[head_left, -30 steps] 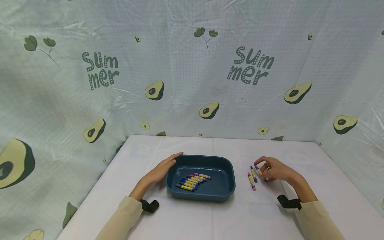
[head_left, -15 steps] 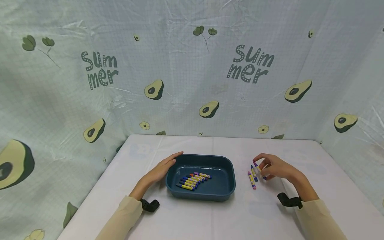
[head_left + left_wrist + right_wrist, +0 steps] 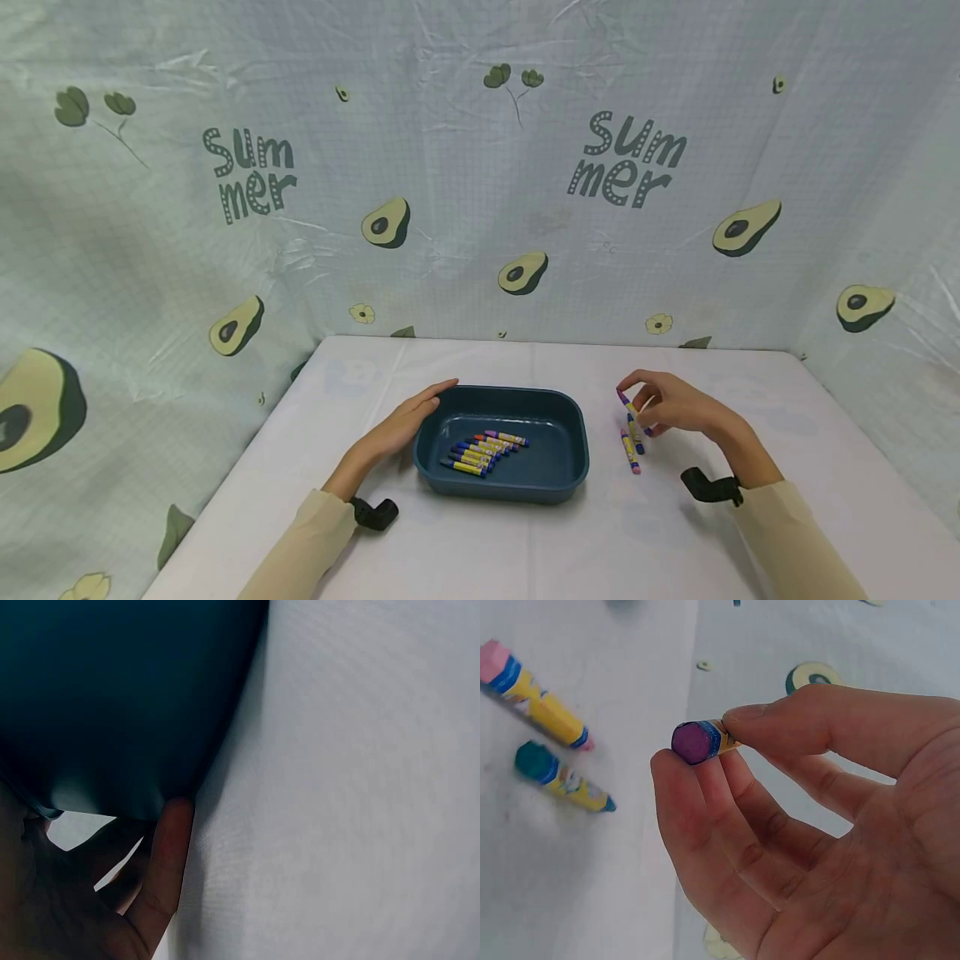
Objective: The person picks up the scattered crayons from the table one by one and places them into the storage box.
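My right hand [image 3: 678, 402] pinches a purple crayon [image 3: 694, 742] between thumb and fingertips, lifted above the table at the right of the tray. Two crayons lie below it: a pink one [image 3: 629, 452] and a dark blue-green one [image 3: 566, 776], both in yellow wrappers. My left hand [image 3: 405, 427] rests along the left side of a dark blue tray [image 3: 551, 479], fingers straight. In the left wrist view a finger [image 3: 171, 844] touches the tray's outer wall. Inside the tray, several crayons [image 3: 480, 454] lie side by side in a slanted row.
A white cloth covers the table [image 3: 570, 550]. Behind and beside it hangs a pale curtain [image 3: 450, 167] printed with avocados and lettering. Black wrist straps [image 3: 375, 514] sit at both cuffs.
My right hand has lifted the purple crayon and moved up and left with it, now over the blue-green crayon. The left hand and tray have stayed in place.
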### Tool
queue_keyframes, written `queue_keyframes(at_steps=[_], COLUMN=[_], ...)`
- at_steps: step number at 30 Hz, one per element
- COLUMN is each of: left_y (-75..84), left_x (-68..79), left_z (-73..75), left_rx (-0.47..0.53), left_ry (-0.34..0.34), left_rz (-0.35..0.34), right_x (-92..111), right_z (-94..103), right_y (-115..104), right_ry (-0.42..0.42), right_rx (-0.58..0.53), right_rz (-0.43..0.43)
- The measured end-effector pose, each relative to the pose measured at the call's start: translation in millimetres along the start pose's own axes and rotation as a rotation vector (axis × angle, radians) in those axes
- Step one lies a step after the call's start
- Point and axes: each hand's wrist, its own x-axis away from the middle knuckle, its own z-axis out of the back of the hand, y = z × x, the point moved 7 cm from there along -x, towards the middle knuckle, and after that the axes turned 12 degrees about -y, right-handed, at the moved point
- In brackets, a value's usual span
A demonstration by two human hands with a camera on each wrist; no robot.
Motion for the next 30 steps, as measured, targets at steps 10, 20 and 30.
queue_keyframes(at_steps=[10,20,30], left_y=[1.2,-1.0,-0.1], left_x=[1.4,-1.3,-1.0], left_z=[-0.9,0.7,1.5], left_rx=[-0.003,0.001,0.006], left_ry=[0.003,0.002,-0.001], left_rz=[0.004,0.003,0.011], right_x=[-17.5,-42.5,-68.7], right_z=[-11.1,-27.9,-49.8], right_y=[-40.9,-79.4,-117.1], right_ry=[-0.057,-0.134,-0.234], right_rx=[0.07,0.167,0.301], right_rz=[0.073,0.131,0.132])
